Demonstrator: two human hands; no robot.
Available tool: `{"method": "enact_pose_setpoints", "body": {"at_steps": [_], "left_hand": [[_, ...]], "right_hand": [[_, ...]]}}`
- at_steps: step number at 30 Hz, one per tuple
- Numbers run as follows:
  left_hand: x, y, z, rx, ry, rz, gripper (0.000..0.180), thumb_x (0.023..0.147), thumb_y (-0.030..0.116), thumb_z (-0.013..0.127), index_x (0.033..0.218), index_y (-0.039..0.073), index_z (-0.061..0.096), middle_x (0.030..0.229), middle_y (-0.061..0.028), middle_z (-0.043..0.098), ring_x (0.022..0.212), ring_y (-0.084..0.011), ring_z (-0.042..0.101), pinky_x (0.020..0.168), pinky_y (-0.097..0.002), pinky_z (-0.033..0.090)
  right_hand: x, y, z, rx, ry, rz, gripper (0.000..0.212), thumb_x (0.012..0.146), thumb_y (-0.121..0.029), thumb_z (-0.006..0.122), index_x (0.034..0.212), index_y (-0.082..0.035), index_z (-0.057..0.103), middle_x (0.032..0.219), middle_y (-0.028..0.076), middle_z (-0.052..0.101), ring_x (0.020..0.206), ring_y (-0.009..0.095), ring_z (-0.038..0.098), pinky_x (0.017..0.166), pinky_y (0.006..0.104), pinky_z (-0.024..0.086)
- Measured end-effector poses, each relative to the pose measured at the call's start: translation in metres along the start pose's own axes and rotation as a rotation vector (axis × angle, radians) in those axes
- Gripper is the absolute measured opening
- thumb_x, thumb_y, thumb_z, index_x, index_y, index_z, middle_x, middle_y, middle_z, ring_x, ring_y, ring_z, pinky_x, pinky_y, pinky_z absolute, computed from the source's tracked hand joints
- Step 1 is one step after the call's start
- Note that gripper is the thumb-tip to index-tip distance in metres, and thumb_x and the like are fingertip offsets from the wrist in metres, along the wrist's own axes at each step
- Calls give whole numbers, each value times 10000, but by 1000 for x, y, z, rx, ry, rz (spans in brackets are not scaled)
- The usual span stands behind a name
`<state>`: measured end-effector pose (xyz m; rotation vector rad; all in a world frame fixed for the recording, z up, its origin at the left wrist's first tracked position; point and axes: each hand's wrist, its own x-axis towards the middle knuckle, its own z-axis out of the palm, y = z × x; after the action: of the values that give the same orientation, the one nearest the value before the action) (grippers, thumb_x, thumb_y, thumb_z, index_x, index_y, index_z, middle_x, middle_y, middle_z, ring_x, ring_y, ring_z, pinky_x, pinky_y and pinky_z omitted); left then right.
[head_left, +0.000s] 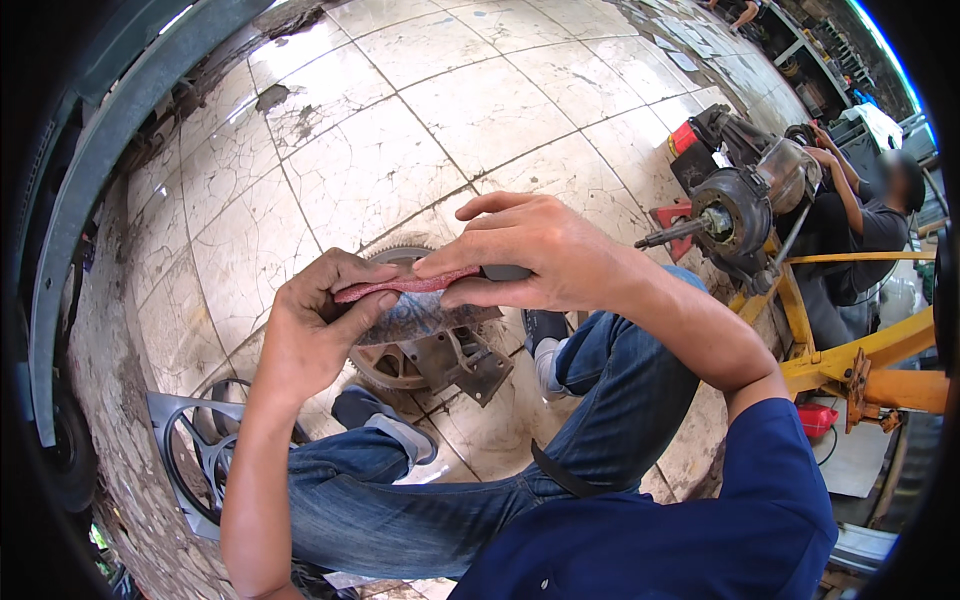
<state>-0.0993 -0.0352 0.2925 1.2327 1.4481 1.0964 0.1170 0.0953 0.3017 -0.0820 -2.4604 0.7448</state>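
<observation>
Both my hands meet in front of me at the middle of the view. My left hand (320,310) pinches one end of a rough, reddish folded strip (410,285) between thumb and fingers. The other end is pinched by my right hand (530,255), where a dark, flat piece (506,272) also shows. Just under the strip is a greyish, worn sheet with blue marks (425,315); whether it is joined to the strip I cannot tell. Below, on the floor between my feet, lies a toothed metal wheel (385,368) with a dark bracket plate (478,372) over it.
A grey flat gasket (180,420) with round cutouts lies at my left. To the right, an axle assembly with a brake drum (730,210) rests by a yellow metal frame (860,355). A co-worker (860,210) sits behind it. A grey metal beam (60,230) curves along the left.
</observation>
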Motion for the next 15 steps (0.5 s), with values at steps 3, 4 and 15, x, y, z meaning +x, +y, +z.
{"method": "enact_pose_setpoints", "body": {"at_steps": [3,4,15], "left_hand": [[1,0,-1,-10,5,-18,198,870,-65,693,1058,-16,653,1011,-63,680,955,-104,637,862,-244,506],[1,0,-1,-15,4,-21,194,868,-64,695,1051,-15,657,1011,-63,681,953,-102,636,858,-242,505],[2,5,1,-210,22,-74,224,877,-41,694,1095,-8,656,1029,-78,710,946,-104,660,869,-244,543]], "right_hand": [[0,-1,3,-13,4,38,289,811,-142,781,1096,-150,736,949,5,745,818,185,696,955,398,524],[0,0,3,-69,7,11,272,830,-167,759,1099,-155,726,934,13,736,826,206,693,951,395,525],[-1,5,-3,-188,17,-61,273,850,-181,721,1122,-163,702,829,34,686,794,211,674,963,398,520]]}}
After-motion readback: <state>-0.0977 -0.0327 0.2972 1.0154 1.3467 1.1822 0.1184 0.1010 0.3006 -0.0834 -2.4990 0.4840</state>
